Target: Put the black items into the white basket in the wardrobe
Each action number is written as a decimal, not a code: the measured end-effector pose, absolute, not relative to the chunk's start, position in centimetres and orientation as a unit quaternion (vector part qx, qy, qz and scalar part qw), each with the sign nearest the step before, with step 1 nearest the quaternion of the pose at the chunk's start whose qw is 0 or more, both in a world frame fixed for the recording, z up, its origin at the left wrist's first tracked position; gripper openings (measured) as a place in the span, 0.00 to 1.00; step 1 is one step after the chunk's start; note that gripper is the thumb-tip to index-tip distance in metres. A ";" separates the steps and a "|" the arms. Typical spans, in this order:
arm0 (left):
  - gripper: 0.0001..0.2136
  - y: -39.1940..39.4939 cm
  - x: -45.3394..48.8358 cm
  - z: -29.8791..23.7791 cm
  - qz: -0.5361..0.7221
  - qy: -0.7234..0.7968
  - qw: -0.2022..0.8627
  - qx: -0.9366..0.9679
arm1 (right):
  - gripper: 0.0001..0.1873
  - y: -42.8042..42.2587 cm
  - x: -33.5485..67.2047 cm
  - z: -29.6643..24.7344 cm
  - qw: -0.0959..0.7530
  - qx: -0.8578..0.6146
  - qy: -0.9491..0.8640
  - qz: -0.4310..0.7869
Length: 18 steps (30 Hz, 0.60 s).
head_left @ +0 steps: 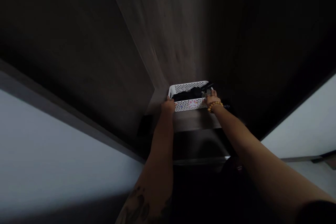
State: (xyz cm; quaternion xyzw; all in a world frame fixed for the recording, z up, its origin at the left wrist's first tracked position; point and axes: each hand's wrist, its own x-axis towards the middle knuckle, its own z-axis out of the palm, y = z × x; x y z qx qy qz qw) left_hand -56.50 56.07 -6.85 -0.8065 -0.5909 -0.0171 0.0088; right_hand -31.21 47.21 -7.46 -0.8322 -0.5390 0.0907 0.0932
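I see my left hand (168, 105) and right hand (212, 100) gripping the white perforated basket (183, 105), fingers curled over its rim. The dark contents (187, 93) inside are too dim to make out.

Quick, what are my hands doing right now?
Left hand: closed on the front corner of the white perforated plastic basket.
Right hand: closed on the basket's front rim.

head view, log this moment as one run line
left hand: on front corner of white perforated plastic basket | right hand: on front rim | bead bracelet | in basket: black fabric | behind: dark wood panel
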 end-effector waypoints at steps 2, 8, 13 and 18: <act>0.20 52.7 -57.3 -6.5 -0.013 -0.593 0.008 -0.805 | 0.30 44.1 -31.9 -7.3 0.094 -0.831 -0.541 0.092; 0.19 43.9 -59.4 -5.8 -0.004 -0.594 -0.010 -0.804 | 0.30 35.5 -33.9 -7.1 0.093 -0.826 -0.549 0.091; 0.18 39.7 -60.6 -5.4 -0.019 -0.597 -0.026 -0.801 | 0.32 31.3 -35.1 -7.0 0.087 -0.825 -0.551 0.087; 0.16 38.7 -61.0 -5.5 -0.052 -0.590 -0.052 -0.804 | 0.31 30.0 -35.5 -7.0 0.077 -0.829 -0.547 0.085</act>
